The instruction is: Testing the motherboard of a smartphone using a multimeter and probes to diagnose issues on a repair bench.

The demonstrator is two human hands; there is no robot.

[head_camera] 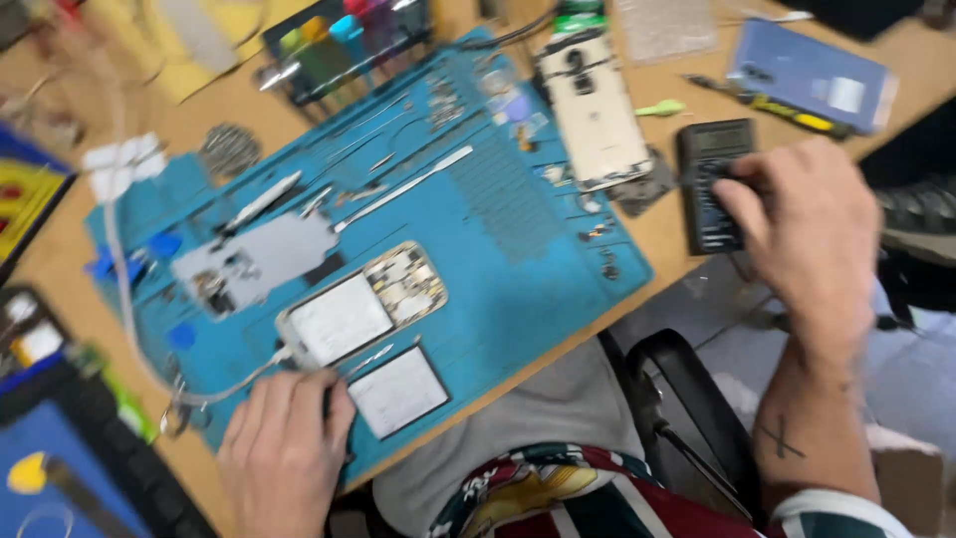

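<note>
Seen from above, blurred by motion. Nearest, the left hand (282, 448) rests knuckles-up on the near edge of a blue work mat (518, 229) that covers much of a wooden bench (60, 269); its fingers curl at the end of an opened phone (360, 305), where a white cable (124, 299) plugs in, though whether its grip closes on anything cannot be told. The phone lies flat in the near middle of the mat, back off, its long axis running from near left to far right, the cable end toward the left hand and the bare circuit board at the far end. Just beside it, nearer the bench edge, lies a flat white rectangular panel (398, 392). Left of the phone sits a grey metal plate (261, 256), and beyond it a thin metal pry tool (403, 189). To the right, off the mat, the right hand (802, 234) lies over a black multimeter (709, 184), fingers curled down onto it; how firm its grip is cannot be told. Farther back a second phone (595, 110), pale, lies slanted on the mat's far edge. At the far right lies a flat blue rectangular package (812, 75) bearing a small white label.
</note>
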